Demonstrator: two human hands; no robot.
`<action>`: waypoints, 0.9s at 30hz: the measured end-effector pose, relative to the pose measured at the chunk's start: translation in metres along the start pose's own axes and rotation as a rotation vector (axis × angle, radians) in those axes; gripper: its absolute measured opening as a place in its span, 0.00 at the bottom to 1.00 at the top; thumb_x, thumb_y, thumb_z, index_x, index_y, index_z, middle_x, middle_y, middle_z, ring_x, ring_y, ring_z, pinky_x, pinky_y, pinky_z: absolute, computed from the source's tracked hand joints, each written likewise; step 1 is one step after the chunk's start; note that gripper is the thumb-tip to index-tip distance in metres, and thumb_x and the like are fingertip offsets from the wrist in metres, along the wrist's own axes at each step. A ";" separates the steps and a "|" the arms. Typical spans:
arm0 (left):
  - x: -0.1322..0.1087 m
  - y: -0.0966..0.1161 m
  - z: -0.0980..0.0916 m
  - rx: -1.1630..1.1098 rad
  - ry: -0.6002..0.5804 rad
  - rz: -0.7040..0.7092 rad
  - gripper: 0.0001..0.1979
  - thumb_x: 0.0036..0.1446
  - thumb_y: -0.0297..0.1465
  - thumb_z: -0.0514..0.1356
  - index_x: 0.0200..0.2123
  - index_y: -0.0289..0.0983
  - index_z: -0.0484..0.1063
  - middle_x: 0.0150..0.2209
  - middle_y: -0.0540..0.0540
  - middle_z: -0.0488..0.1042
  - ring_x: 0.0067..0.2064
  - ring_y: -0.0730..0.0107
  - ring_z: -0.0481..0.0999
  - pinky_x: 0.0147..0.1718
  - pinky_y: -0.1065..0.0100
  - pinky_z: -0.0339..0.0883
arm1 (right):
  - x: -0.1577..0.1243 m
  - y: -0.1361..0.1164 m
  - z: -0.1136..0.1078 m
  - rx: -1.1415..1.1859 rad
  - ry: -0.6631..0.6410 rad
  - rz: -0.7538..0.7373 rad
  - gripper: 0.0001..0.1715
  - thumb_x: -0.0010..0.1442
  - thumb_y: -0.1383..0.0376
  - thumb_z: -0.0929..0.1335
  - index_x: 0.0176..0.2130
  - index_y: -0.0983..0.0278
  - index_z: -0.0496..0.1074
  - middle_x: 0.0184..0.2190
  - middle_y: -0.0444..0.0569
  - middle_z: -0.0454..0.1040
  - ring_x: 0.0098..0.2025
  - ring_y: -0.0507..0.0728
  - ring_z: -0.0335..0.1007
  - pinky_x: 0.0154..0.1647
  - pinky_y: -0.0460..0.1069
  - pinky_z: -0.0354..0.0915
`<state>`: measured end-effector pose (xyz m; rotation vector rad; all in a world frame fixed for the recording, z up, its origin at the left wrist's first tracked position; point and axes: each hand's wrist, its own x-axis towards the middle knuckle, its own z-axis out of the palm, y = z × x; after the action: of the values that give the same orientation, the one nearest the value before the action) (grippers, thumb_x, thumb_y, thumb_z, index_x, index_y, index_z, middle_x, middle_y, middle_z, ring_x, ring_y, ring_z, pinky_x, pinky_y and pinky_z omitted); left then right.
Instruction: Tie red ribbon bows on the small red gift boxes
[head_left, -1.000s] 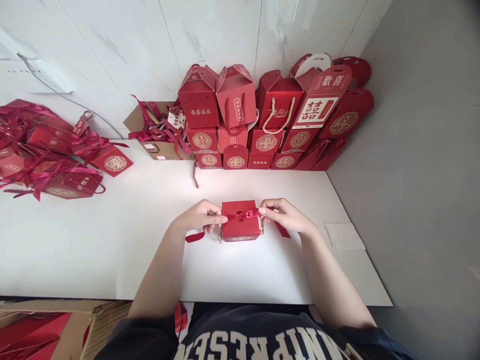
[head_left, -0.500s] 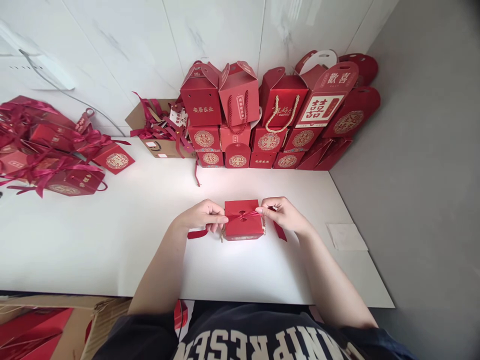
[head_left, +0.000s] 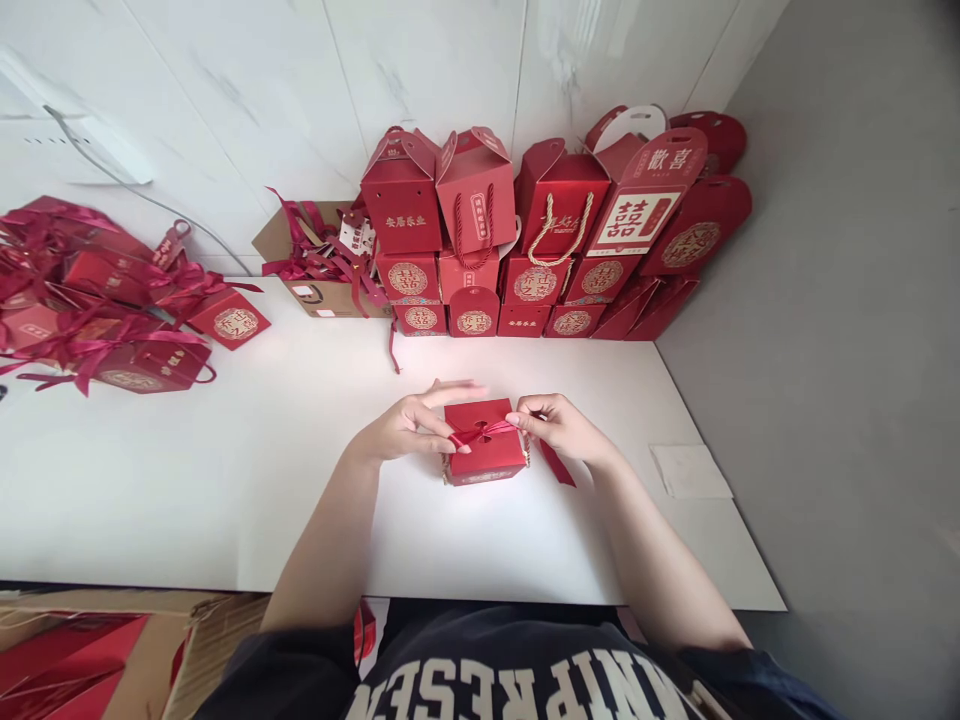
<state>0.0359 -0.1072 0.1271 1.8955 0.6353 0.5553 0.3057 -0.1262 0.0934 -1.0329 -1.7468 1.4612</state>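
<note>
A small red gift box point(head_left: 487, 462) sits on the white table in front of me, with gold cord handles at its sides. A red ribbon point(head_left: 491, 430) is knotted across its top. At the left of the knot, my left hand point(head_left: 409, 428) pinches the ribbon by the thumb, while other fingers stretch out over the box's back edge. My right hand point(head_left: 559, 428) is closed, thumb and finger gripping the ribbon's other side at the box's right edge. A loose ribbon tail hangs below it onto the table.
Red gift boxes point(head_left: 472, 270) stand stacked along the tiled wall. A cardboard box point(head_left: 337, 298) of ribbons and tags adjoins them. Ribboned boxes point(head_left: 150, 365) are heaped at the left. A white paper point(head_left: 690, 471) lies by the grey right wall; an open carton point(head_left: 161, 660) is at lower left.
My left hand has shifted slightly right over the box and its fingers have spread upward. The left ribbon tail no longer shows below it. The box has turned a little; my right hand stays nearly still.
</note>
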 end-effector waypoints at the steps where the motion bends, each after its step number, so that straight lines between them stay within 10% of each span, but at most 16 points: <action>1: 0.002 -0.001 0.003 -0.015 -0.029 0.021 0.08 0.55 0.38 0.64 0.33 0.44 0.83 0.57 0.41 0.71 0.66 0.51 0.55 0.66 0.49 0.36 | 0.000 0.001 0.000 0.007 -0.003 0.002 0.28 0.57 0.44 0.67 0.22 0.62 0.63 0.18 0.43 0.68 0.20 0.52 0.65 0.24 0.47 0.61; 10: 0.013 -0.009 0.020 0.011 0.147 -0.046 0.10 0.55 0.39 0.64 0.28 0.41 0.82 0.30 0.43 0.81 0.53 0.57 0.73 0.65 0.52 0.39 | 0.002 0.009 0.002 0.101 -0.027 0.029 0.24 0.57 0.47 0.69 0.24 0.62 0.65 0.19 0.43 0.71 0.20 0.53 0.69 0.24 0.48 0.64; 27: 0.022 -0.014 0.024 0.042 0.205 -0.049 0.06 0.54 0.35 0.65 0.29 0.41 0.82 0.35 0.47 0.80 0.45 0.67 0.76 0.68 0.53 0.31 | 0.002 0.009 0.004 0.160 -0.047 0.048 0.22 0.61 0.51 0.67 0.24 0.63 0.64 0.18 0.42 0.72 0.19 0.53 0.71 0.23 0.47 0.66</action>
<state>0.0648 -0.1045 0.1067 1.8712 0.8292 0.7154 0.3027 -0.1259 0.0838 -0.9693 -1.6179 1.6381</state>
